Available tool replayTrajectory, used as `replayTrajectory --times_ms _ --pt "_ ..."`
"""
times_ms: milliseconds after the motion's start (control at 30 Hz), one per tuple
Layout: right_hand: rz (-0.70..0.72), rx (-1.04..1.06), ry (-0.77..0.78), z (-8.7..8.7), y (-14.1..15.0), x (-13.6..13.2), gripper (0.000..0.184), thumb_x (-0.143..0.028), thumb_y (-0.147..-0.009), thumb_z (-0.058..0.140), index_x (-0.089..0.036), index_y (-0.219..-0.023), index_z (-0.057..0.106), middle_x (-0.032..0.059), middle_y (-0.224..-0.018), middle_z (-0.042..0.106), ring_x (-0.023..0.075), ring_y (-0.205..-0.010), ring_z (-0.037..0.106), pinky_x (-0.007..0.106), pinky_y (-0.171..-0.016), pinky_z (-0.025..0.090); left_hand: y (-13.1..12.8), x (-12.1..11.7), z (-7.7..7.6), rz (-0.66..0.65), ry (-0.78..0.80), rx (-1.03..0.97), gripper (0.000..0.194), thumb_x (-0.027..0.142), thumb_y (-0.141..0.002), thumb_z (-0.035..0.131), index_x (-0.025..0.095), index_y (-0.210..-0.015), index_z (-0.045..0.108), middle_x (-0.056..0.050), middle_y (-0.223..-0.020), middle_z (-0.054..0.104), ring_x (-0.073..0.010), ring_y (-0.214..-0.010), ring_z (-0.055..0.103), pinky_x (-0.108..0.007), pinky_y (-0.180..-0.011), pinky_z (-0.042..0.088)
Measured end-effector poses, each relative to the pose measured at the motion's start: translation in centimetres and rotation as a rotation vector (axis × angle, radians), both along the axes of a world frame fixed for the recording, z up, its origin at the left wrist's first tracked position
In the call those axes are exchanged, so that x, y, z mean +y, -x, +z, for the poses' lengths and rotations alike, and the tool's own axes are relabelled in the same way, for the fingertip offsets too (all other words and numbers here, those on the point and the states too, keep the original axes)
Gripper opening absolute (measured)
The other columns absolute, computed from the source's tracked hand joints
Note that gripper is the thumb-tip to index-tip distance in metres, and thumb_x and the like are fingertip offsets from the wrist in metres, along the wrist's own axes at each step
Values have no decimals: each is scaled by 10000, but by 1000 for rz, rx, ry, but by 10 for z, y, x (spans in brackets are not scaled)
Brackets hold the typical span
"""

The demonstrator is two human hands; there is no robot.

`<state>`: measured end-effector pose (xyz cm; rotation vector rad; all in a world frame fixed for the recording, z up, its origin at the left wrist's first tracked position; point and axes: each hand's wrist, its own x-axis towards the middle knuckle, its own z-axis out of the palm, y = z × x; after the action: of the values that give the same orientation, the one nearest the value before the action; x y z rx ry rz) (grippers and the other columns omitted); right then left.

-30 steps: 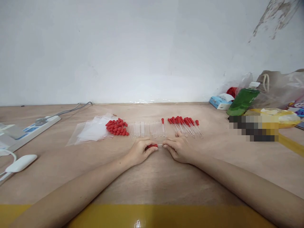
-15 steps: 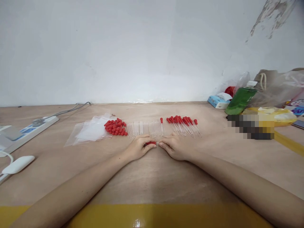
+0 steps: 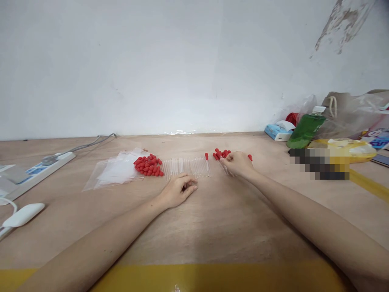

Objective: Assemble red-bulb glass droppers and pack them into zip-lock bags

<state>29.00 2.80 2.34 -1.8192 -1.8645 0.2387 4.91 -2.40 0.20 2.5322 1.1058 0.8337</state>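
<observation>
My right hand (image 3: 240,164) is pinched over the row of red-capped glass droppers (image 3: 225,153). A dropper appears to be between its fingertips, though the fingers cover most of it. Part of the row lies hidden behind that hand. My left hand (image 3: 180,190) rests on the table with curled fingers and the thumb apart, holding nothing. Just beyond it lie several clear glass tubes (image 3: 182,165) side by side. One dropper with a red bulb (image 3: 206,156) lies at their right end. Left of the tubes is a pile of loose red rubber bulbs (image 3: 148,165).
Clear plastic bags (image 3: 117,170) lie left of the bulbs. A power strip (image 3: 42,170) and a white plug-like device (image 3: 24,215) are at far left. On the right stand a tissue box (image 3: 277,132), a green bottle (image 3: 305,129) and a yellow packet (image 3: 352,150).
The hands have parted. My right hand has moved right and away from me to the dropper row; my left hand stays put, the red bulb gone from its fingers.
</observation>
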Motion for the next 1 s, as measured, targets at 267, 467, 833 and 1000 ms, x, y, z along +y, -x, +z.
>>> replayTrajectory --times_ms 267,467,833,1000 --pt "-138 -325 -5 -7 18 17 322 -401 -749 427 -160 -655 618 93 -716 631 225 -721 572 324 -645 342 0 -1 2 10 25 13 150 240 -795 519 164 -870 624 -24 -744 533 -103 -626 506 -224 -591 416" --pt "-41 -314 -83 -8 23 7 385 -445 -786 374 -177 -637 607 64 -691 630 213 -720 568 371 -731 298 1 1 1 -6 13 15 153 244 -804 507 169 -881 616 -21 -747 533 -104 -637 505 -232 -610 417" --pt "8 -354 12 -4 49 0 337 -302 -809 364 -141 -741 652 146 -726 649 260 -706 583 424 -719 280 0 0 0 -10 9 1 155 251 -803 505 178 -883 615 -19 -748 528 -106 -625 508 -236 -597 421" --pt "26 -403 49 -1 48 -5 295 -219 -790 394 -119 -682 649 167 -774 650 267 -719 590 423 -725 274 1 0 0 -12 10 3 154 248 -806 501 178 -883 614 -18 -751 526 -108 -638 512 -236 -606 417"
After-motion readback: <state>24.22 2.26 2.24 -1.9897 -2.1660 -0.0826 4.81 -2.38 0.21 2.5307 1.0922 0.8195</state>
